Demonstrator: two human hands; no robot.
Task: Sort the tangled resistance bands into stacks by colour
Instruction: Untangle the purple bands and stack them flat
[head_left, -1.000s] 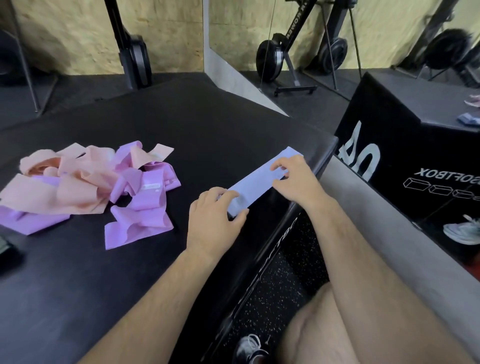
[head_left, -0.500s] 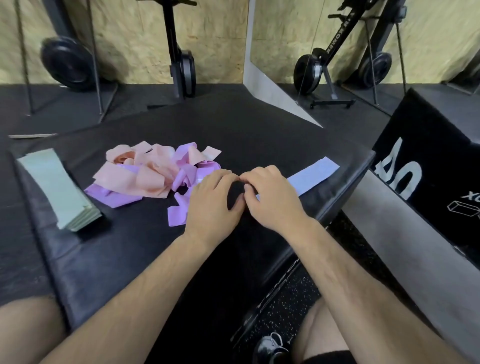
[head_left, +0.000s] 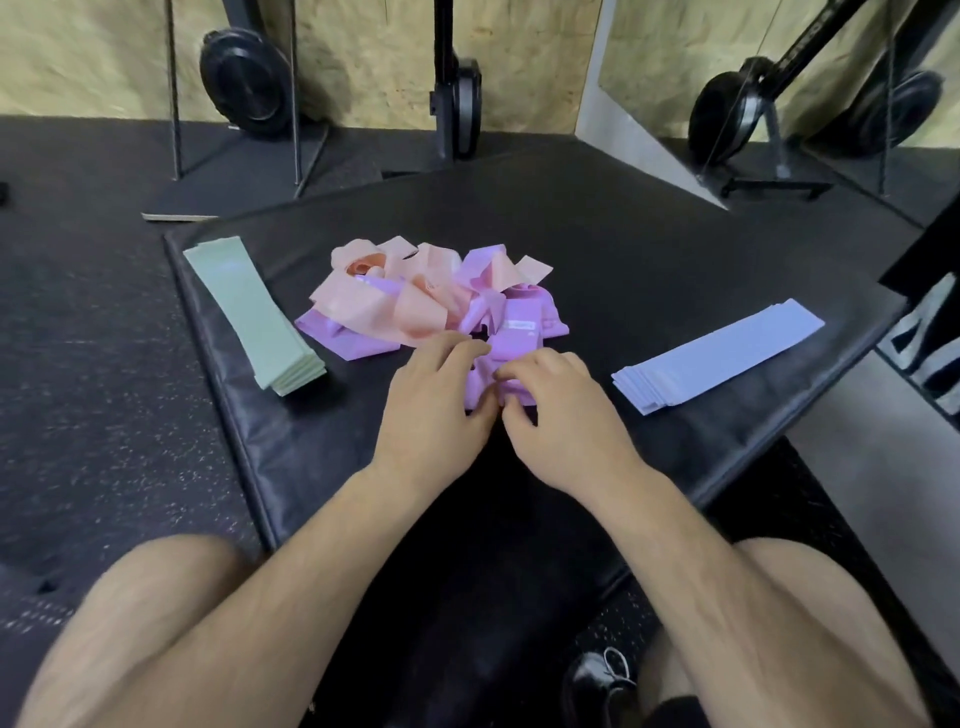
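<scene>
Left hand (head_left: 434, 410) and right hand (head_left: 563, 415) meet on a purple band (head_left: 511, 340) - fingers curled close, pinching its near end. The pink-and-purple tangle (head_left: 410, 306) lies just beyond the fingertips, with a green stack (head_left: 249, 317) well left and a blue stack (head_left: 717, 353) right.

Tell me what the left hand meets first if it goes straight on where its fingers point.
The left hand pinches the purple band; just beyond, its fingers would meet the pink-and-purple tangle, though depth is unclear.
</scene>
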